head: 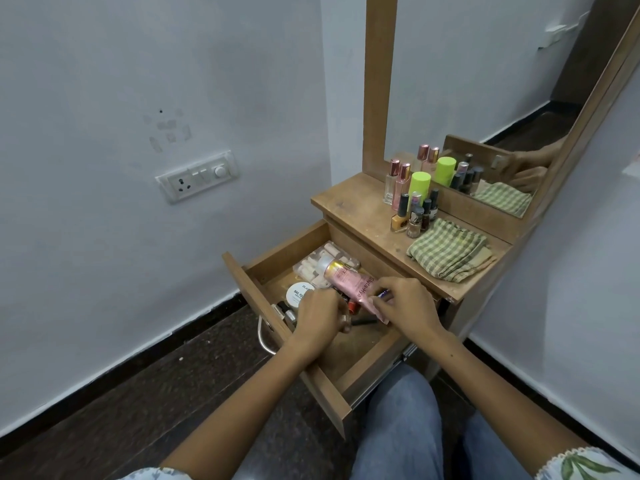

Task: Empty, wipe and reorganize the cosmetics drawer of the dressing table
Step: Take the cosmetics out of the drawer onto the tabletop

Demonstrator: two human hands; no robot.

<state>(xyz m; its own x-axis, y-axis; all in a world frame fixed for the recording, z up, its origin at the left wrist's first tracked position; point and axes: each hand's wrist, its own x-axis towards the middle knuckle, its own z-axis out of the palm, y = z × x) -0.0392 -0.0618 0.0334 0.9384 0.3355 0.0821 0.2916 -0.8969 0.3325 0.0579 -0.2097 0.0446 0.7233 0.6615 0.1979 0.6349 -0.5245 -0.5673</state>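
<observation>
Nearest, the left hand (pixel 317 315) grips a small clear bottle (pixel 345 320) and the right hand (pixel 403 299) pinches a pink tube (pixel 353 284) in the open wooden drawer (pixel 287 344). Emptying is partly done: bottles stand on the bench (pixel 360 216); the checked cloth (pixel 450 251) lies unused.

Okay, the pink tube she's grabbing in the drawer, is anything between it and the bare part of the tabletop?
Nothing visible blocks it. The right hand holds the pink tube above the drawer's clutter, and the near-left tabletop is bare. The nail polish bottles and checked cloth sit further right.
</observation>
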